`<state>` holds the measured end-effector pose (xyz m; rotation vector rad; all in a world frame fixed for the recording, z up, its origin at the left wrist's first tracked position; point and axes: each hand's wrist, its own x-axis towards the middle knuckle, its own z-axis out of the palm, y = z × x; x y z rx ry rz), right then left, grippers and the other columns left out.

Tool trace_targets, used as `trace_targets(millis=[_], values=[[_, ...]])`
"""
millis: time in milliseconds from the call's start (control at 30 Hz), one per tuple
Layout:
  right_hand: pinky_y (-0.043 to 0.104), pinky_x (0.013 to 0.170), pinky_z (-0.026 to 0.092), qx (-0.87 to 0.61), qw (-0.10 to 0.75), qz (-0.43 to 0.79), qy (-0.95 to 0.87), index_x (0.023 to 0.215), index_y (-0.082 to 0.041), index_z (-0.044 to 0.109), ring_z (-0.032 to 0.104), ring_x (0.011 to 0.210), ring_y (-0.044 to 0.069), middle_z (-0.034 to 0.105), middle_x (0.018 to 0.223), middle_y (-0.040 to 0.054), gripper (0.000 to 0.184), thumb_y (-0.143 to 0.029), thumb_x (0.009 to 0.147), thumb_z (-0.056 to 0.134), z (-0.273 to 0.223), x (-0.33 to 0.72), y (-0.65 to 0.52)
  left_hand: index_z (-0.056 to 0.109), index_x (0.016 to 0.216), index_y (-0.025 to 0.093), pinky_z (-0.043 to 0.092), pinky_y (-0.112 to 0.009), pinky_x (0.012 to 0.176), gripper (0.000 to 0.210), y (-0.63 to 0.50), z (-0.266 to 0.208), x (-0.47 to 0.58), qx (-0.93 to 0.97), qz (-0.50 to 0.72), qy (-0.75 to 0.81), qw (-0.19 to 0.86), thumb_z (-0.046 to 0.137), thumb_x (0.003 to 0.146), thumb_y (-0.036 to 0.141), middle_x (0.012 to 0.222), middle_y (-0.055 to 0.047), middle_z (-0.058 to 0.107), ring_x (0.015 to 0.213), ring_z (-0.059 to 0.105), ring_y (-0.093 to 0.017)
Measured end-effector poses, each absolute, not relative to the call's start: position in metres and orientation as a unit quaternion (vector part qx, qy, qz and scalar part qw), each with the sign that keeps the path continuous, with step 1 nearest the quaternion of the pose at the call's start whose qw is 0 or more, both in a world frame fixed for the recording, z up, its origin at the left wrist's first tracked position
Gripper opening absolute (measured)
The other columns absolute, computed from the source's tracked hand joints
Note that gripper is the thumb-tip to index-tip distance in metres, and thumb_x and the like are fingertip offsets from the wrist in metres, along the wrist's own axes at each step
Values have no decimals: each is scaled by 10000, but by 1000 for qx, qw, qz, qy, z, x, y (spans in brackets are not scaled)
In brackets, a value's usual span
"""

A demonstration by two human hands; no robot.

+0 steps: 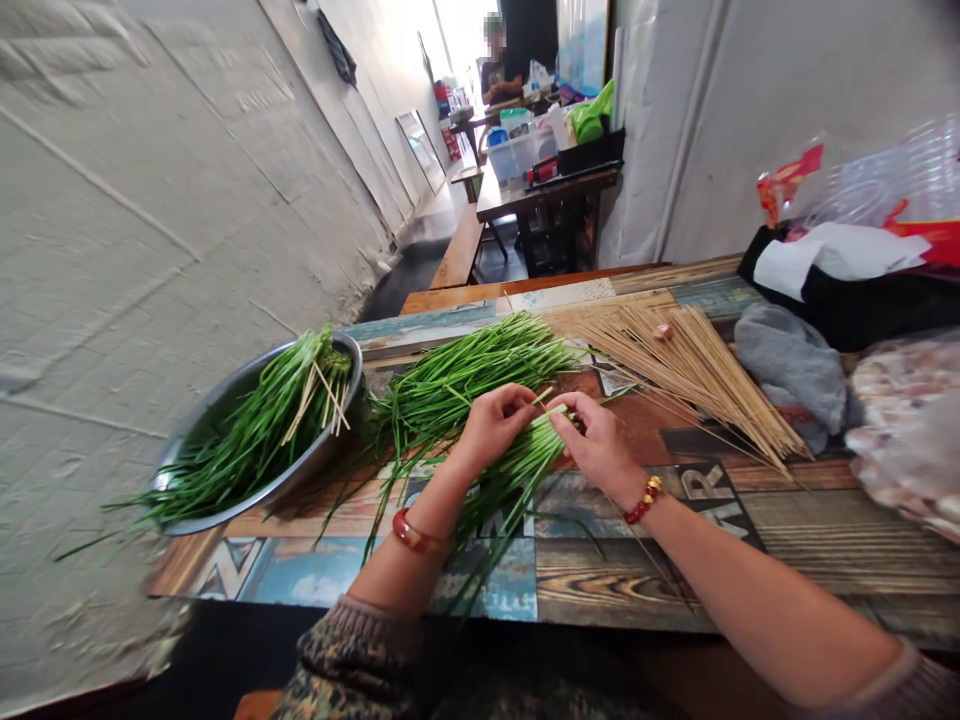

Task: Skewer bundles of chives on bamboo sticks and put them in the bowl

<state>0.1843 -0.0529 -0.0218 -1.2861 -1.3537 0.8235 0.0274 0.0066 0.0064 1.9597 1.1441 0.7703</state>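
While the hands [493, 422] [598, 445] nearly meet, green stalks [523, 462] lie between them

Two grips [495, 420] [600, 445], one basin [212, 418], one stick pile [724, 380] show.

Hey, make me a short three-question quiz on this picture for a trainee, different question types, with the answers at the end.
1. Multiple choice: what is in the metal bowl?
A) Only plastic bags
B) Green stalks and thin sticks
C) Glass bottles

2. True or false: the left hand and right hand are both flat on the table, away from any greens.

3. Fill in the blank: as pictured, the loose fan of wooden sticks lies to the ____ of the loose green pile.

Key:
1. B.
2. False; both hands have their fingers bent in at the pale ends of a bunch of stalks.
3. Right.
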Motion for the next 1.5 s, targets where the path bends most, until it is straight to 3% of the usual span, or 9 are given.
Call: trace_targets(millis=[167,433,1333,1500], values=[[215,477,439,-531,506,348,-584,1007,-169,668,556,522,113,658,708,12,261,-310,878,490,-22,186,-52,692,840,116,422,-206,619,241,3,5,26,732,319,436,415,610,817,341,777,-36,669,690,559,-117],[215,494,450,-540,479,377,-580,1008,-162,677,559,554,111,685,802,33,266,-316,874,508,-19,188,-54,693,816,116,424,-206,608,230,2,-1,22,703,345,431,449,628,809,336,754,-32,666,661,547,-108],[233,518,456,-568,449,372,-582,1017,-177,662,557,591,124,672,825,35,258,-315,869,503,-19,189,-55,714,750,131,381,-223,583,190,-3,7,26,735,351,418,402,624,810,287,705,-31,663,625,528,-108],[256,584,473,-563,466,334,-595,1277,-199,522,551,628,138,631,793,13,419,-285,867,519,-22,189,-55,694,744,122,408,-230,623,167,-4,7,25,728,338,412,431,617,802,258,718,-31,655,657,545,-116]])
